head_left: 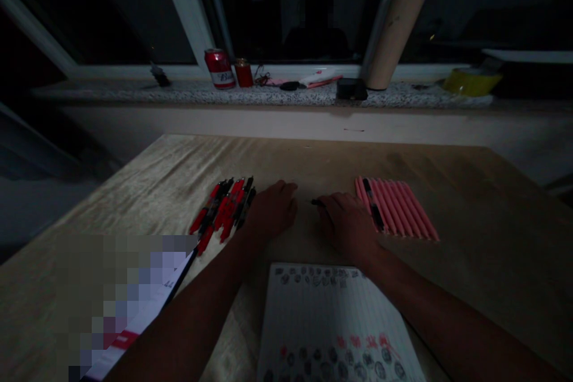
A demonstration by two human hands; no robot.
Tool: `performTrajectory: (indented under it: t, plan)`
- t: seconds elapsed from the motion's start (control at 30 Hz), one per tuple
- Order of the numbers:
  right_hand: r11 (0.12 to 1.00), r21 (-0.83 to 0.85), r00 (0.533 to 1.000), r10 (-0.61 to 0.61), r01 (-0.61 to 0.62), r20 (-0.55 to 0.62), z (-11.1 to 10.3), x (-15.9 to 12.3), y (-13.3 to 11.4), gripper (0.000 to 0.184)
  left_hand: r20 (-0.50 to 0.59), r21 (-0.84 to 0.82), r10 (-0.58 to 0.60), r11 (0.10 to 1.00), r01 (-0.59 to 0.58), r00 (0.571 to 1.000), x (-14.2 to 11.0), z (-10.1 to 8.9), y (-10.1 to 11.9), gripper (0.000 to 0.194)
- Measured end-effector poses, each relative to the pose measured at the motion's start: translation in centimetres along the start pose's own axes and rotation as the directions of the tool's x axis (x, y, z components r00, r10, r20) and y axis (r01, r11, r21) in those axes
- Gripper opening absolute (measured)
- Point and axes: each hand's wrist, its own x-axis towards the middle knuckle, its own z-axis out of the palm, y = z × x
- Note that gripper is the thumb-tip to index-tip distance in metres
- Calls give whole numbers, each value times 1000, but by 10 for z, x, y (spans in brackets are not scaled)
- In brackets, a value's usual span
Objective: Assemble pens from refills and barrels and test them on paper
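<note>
My right hand (344, 222) is closed on a black pen (316, 202), whose thin end points left; the rest is hidden in the fingers. Facing it across a small gap, my left hand (274, 209) hovers at or just over the table, its fingertips apart and nothing visible between them. Just left of that hand lies a loose pile of red and black pens (226, 209). To the right of my right hand, pink pen barrels (405, 209) lie side by side in a row, with one black pen (373, 206) among them near the left end.
A lined notebook (331, 316) with black and red marks lies between my forearms. A lit screen (172, 271), partly blurred out, is at lower left. On the sill (179, 94) stand a red can (219, 68), a red jar (243, 73), a cardboard tube (400, 24) and yellow tape (472, 82).
</note>
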Motion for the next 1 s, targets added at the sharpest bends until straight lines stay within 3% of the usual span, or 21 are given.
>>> performTrajectory:
  t: [0.23, 0.43, 0.7, 1.0]
  plan:
    - [1000, -3, 1000, -11, 11, -2, 0, -1, 0, 22, -44, -96, 159, 982, -163, 986, -4, -7, 14, 27]
    - [1000, 3, 1000, -6, 6, 3, -2, 0, 0, 22, -35, -134, 152, 979, -156, 988, -2, -4, 6, 26]
    - [1000, 4, 1000, 9, -9, -13, -2, -1, 1, 21, -103, -220, 87, 969, -108, 991, -1, -6, -13, 17]
    - [1000, 3, 1000, 15, -15, 7, -2, -1, 0, 23, -6, -110, 101, 989, -101, 995, -1, 2, -13, 16]
